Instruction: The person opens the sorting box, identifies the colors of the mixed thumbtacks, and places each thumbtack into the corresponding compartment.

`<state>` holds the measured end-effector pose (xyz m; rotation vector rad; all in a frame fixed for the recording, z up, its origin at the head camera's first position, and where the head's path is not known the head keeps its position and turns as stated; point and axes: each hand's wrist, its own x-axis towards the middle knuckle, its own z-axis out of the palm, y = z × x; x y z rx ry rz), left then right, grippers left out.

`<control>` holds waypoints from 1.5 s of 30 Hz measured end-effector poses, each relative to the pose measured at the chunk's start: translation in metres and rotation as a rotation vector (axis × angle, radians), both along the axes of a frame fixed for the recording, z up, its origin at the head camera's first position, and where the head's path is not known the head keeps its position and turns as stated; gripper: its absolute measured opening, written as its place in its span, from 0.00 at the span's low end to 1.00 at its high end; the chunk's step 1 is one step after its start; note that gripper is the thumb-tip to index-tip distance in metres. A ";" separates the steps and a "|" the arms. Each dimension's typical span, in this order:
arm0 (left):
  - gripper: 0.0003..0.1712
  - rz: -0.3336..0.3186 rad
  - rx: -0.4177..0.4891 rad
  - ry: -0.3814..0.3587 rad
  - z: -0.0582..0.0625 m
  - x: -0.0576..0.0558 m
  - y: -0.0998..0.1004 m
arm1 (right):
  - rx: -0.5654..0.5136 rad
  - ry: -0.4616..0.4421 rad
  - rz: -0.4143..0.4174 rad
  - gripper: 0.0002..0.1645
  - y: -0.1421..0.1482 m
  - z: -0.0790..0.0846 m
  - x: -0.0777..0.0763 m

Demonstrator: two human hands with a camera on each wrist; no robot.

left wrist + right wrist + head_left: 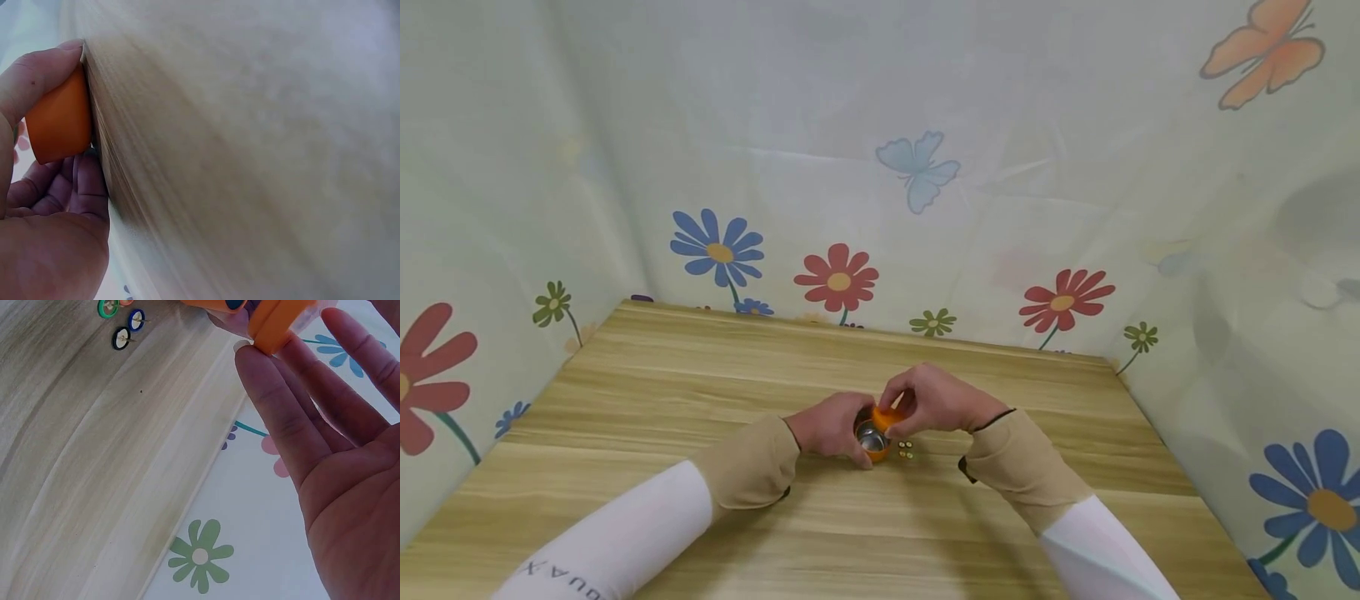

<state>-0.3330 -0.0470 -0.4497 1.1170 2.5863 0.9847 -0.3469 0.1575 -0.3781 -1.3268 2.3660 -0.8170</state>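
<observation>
My left hand (833,425) grips a small round orange container (877,456) with a shiny metal inside, standing on the table with its mouth upward. The left wrist view shows its smooth orange side (60,119) between thumb and fingers. In my right hand (938,402) an orange lid (887,417) is pinched, tilted at the container's far right rim; whether they touch I cannot tell. The right wrist view shows the lid (270,326) at the fingertips. Just right of the container lie several thumbtacks (906,450); a blue-rimmed thumbtack (135,319) has its pin pointing up.
Both hands are over the middle of a wood-grain table (730,358). A pale cloth wall (775,183) printed with flowers and butterflies rises behind the table's far edge and along both sides.
</observation>
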 end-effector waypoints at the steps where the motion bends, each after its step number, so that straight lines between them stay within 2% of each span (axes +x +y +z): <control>1: 0.30 -0.002 0.002 -0.002 0.000 0.000 0.000 | -0.001 0.000 -0.002 0.15 0.000 -0.001 0.000; 10: 0.31 0.011 -0.013 -0.033 0.000 0.001 0.000 | 0.031 0.008 -0.048 0.20 0.003 -0.002 -0.001; 15: 0.31 0.008 -0.008 -0.038 -0.001 -0.001 0.000 | 0.013 0.018 -0.056 0.24 0.005 -0.002 -0.002; 20: 0.30 0.004 -0.004 -0.019 -0.001 -0.001 0.001 | -0.001 0.070 -0.057 0.21 0.008 -0.003 -0.004; 23: 0.30 0.010 -0.017 -0.009 -0.001 -0.001 0.001 | -0.023 0.089 -0.052 0.20 0.008 -0.005 -0.006; 32: 0.30 0.016 -0.038 -0.019 -0.001 -0.002 0.002 | -0.137 0.036 -0.078 0.23 0.013 -0.008 -0.008; 40: 0.29 0.017 -0.044 -0.020 -0.001 -0.003 0.001 | -0.118 0.120 -0.105 0.24 0.020 -0.011 -0.010; 45: 0.29 0.016 -0.036 -0.038 0.002 -0.001 0.001 | -0.174 0.144 -0.116 0.22 0.026 -0.015 -0.014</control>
